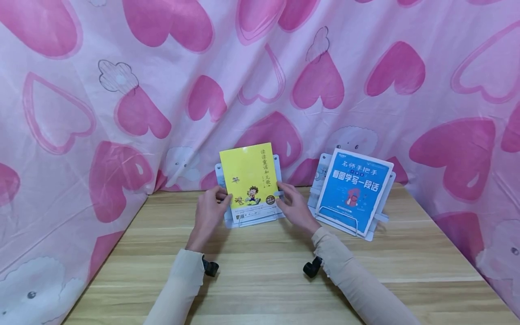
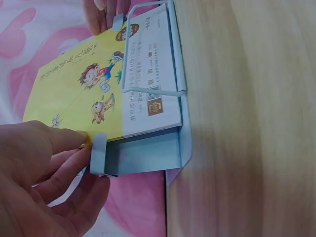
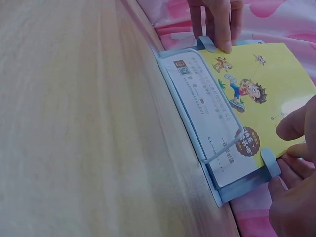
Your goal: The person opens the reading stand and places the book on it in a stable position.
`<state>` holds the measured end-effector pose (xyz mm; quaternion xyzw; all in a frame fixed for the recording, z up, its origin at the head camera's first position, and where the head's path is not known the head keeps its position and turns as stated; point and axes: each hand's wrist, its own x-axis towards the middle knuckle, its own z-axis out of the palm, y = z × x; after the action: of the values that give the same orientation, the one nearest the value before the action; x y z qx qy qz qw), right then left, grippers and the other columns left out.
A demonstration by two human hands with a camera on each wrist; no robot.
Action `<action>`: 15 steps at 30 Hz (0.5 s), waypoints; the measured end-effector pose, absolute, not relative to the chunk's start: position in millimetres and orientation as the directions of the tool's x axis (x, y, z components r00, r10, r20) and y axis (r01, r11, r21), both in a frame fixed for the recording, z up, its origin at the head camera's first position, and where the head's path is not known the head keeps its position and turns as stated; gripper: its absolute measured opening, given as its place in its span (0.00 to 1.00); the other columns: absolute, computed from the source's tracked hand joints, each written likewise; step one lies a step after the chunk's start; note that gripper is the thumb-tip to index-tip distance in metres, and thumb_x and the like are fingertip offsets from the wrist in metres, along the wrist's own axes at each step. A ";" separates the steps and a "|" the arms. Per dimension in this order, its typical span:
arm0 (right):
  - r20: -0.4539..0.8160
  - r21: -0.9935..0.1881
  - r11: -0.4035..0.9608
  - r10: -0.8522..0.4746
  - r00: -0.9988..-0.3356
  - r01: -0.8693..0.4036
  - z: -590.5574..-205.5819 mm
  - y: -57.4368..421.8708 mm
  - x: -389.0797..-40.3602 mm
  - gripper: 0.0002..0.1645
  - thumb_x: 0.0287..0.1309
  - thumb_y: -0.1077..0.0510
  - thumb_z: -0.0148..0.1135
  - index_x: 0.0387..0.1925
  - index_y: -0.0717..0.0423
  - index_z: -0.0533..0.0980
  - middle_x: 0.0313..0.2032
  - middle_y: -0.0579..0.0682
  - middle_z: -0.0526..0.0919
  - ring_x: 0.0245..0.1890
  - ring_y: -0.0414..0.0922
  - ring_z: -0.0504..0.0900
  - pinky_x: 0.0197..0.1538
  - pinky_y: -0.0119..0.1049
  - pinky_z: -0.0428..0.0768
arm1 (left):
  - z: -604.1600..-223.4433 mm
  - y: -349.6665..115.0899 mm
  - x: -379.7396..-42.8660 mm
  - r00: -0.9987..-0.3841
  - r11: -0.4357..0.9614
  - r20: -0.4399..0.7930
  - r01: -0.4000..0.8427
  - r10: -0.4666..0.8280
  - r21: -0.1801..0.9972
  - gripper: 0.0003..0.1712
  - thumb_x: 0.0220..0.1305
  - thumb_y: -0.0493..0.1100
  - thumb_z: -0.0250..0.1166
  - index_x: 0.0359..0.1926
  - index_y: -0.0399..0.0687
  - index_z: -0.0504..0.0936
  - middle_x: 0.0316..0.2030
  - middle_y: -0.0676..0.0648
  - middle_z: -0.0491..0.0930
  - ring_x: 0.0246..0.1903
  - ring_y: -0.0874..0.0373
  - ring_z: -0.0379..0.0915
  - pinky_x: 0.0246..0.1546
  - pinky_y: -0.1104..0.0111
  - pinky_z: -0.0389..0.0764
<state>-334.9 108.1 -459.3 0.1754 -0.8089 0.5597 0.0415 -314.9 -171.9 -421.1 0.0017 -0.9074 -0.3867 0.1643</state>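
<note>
A yellow children's book (image 1: 247,174) with a cartoon boy on its cover leans back on a light-blue metal book stand (image 1: 220,174). My left hand (image 1: 208,214) holds the book's left edge, thumb at the cover and fingers behind, beside a small side clip (image 2: 98,153). At the opposite edge, my right hand (image 1: 297,208) grips the book and stand, its thumb over the cover and its other fingers around the right clip (image 3: 270,162). A wire page holder (image 2: 153,92) crosses the white lower part of the cover. The back of the stand is mostly hidden.
To the right, a blue book (image 1: 352,187) leans on a second light-blue stand (image 1: 369,235). Both stands are on a wood-grain table (image 1: 260,289) near its back edge. Behind it hangs a pink cloth (image 1: 260,67) printed with hearts.
</note>
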 end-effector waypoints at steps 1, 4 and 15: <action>0.264 -0.891 0.308 -0.247 -0.932 -0.334 -459.6 107.8 -334.7 0.38 0.78 0.61 0.60 0.83 0.51 0.62 0.83 0.51 0.62 0.84 0.55 0.61 0.83 0.53 0.64 | -420.0 -172.9 -314.4 -0.946 0.704 0.295 0.118 -0.134 0.700 0.11 0.73 0.45 0.73 0.50 0.44 0.88 0.41 0.45 0.91 0.39 0.52 0.87 0.39 0.63 0.90; 0.264 -0.895 0.284 -0.285 -0.922 -0.344 -460.6 107.4 -334.3 0.38 0.78 0.60 0.61 0.84 0.50 0.62 0.84 0.51 0.61 0.85 0.56 0.60 0.84 0.52 0.64 | -416.1 -176.9 -312.1 -0.951 0.714 0.273 0.090 -0.146 0.694 0.13 0.74 0.49 0.73 0.49 0.44 0.88 0.39 0.45 0.90 0.36 0.52 0.86 0.35 0.65 0.89; 0.289 -0.900 0.196 -0.399 -0.870 -0.389 -464.2 101.5 -336.1 0.40 0.77 0.63 0.62 0.84 0.55 0.61 0.86 0.53 0.56 0.87 0.56 0.54 0.85 0.54 0.58 | -401.9 -193.1 -305.1 -0.954 0.743 0.242 0.034 -0.175 0.669 0.14 0.73 0.50 0.73 0.47 0.43 0.88 0.41 0.42 0.90 0.37 0.51 0.88 0.37 0.63 0.90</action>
<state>-336.1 101.5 -464.2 0.2550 -0.7733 0.5805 -0.0045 -305.1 -193.1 -401.9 0.0382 -0.9220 -0.3566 0.1462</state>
